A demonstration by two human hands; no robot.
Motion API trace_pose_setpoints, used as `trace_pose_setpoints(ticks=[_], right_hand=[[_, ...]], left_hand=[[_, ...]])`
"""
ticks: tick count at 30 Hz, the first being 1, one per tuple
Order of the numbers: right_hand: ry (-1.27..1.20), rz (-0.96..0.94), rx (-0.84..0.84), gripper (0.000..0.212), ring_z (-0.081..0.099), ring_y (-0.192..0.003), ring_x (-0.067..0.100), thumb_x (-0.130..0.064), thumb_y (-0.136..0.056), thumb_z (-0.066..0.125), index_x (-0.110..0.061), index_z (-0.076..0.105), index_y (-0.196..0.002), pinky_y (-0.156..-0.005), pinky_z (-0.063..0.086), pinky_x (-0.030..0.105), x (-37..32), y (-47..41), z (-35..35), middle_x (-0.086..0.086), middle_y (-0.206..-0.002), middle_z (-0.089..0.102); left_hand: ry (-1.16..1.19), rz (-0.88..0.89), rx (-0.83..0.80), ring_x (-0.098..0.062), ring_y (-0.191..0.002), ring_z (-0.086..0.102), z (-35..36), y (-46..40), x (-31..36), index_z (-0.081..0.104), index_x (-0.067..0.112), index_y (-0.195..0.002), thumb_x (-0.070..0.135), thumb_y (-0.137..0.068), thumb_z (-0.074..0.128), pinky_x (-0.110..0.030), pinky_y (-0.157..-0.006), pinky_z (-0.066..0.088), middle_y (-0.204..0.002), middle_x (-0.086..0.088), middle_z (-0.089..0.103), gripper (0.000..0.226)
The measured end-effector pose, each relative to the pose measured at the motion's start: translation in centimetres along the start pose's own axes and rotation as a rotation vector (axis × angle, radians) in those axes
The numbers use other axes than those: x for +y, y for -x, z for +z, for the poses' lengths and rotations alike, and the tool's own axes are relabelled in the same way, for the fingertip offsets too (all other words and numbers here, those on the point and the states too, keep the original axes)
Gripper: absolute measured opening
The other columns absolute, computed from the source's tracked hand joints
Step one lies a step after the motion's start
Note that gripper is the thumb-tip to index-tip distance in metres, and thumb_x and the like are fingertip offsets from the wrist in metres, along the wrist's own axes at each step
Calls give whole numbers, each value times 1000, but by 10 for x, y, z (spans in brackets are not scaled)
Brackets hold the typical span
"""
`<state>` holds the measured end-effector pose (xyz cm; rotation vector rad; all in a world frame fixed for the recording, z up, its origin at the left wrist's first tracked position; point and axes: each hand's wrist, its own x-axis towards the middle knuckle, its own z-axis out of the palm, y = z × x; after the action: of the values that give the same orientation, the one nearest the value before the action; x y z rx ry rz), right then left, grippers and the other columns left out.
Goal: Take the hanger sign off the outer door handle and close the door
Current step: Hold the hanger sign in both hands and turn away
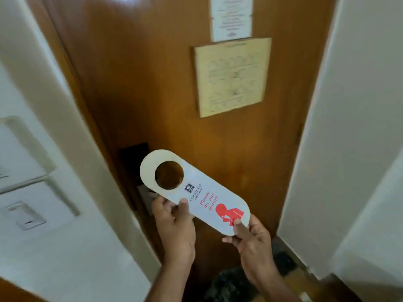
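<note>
In front of the wooden door (165, 88), which is looking shut, the hanger sign (194, 190) is lying slantwise, ring end up-left, off any handle, the left hand (174, 223) pinching its lower edge and the right hand (250, 238) its rounded end, white card showing red "do not disturb" lettering

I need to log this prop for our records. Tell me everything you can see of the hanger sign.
The hanger sign is a flat, white, card-like strip with rounded ends and a round hole near its upper-left end. It bears a small logo, red "Please do not disturb" lettering and a red figure. It is off any handle, held tilted before the wooden door, left hand pinching its lower edge, right hand its lower-right end.
</note>
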<state>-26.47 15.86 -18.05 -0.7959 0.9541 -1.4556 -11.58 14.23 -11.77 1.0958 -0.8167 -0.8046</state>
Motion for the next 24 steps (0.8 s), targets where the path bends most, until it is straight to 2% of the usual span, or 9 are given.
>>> trace_pose_setpoints(ticks=[3,5,6,7,9,13,16,20,24], right_hand=[[86,-53,144,39,73,-100,24,-30,-80,69,-18,65,-117,-63,61,36,-35,11,-52,4,-109,78],[181,-29,212,42,73,-99,22,-33,-81,67,-20,62,-121,-71,60,45,-57,21,-91,2,-109,78],[216,-47,265,39,74,-98,22,-31,-86,66,-20,61,-122,-75,60,49,-68,28,-122,3,-109,78],[234,-64,366,33,74,-97,21,-28,-91,64,-19,60,-123,-77,61,51,-84,52,-187,3,-109,77],[299,-60,415,25,75,-93,18,-23,-96,61,-21,58,-121,-76,64,46,-94,60,-234,4,-110,77],[341,-66,527,19,76,-86,14,-16,-99,58,-28,55,-114,-60,61,27,-107,80,-294,4,-105,75],[339,-56,727,19,75,-76,10,-9,-99,58,-24,55,-111,-53,58,23,-104,124,-390,8,-99,75],[386,39,941,26,66,-55,6,-3,-97,58,-12,55,-122,-44,52,21,-73,175,-492,12,-91,74],[417,142,1128,28,69,-69,13,-6,-97,60,-17,58,-122,-49,57,26,-15,222,-586,8,-93,74]], left_hand=[[-98,-19,-153,-13,-107,71,38,11,-21,31,46,-142,-1,-88,69,-38,-74,64,-111,14,73,81],[-169,-64,-221,-9,-100,72,56,14,-36,12,53,-149,-4,-87,69,-34,-71,64,-116,11,66,101],[-218,-119,-315,-6,-95,73,71,23,-44,7,50,-151,-4,-86,69,-30,-69,64,-116,8,65,104],[-271,-171,-460,-4,-92,73,117,60,-64,9,45,-153,-3,-86,70,-27,-67,63,-117,4,67,103],[-311,-219,-565,-7,-93,74,140,76,-81,21,36,-154,0,-83,74,-25,-65,62,-122,-5,67,96],[-310,-263,-598,-21,-96,74,181,118,-104,26,37,-153,-4,-80,75,-23,-62,60,-124,-7,66,96],[-391,-328,-706,-20,-100,71,243,208,-146,25,36,-153,-6,-81,72,-23,-63,61,-126,-7,65,96],[-459,-435,-789,-14,-98,69,290,307,-212,22,34,-154,-7,-83,70,-21,-62,60,-120,-4,66,95],[-628,-503,-874,-8,-90,64,313,394,-305,23,32,-154,-7,-84,69,-19,-54,58,-115,0,62,92]])
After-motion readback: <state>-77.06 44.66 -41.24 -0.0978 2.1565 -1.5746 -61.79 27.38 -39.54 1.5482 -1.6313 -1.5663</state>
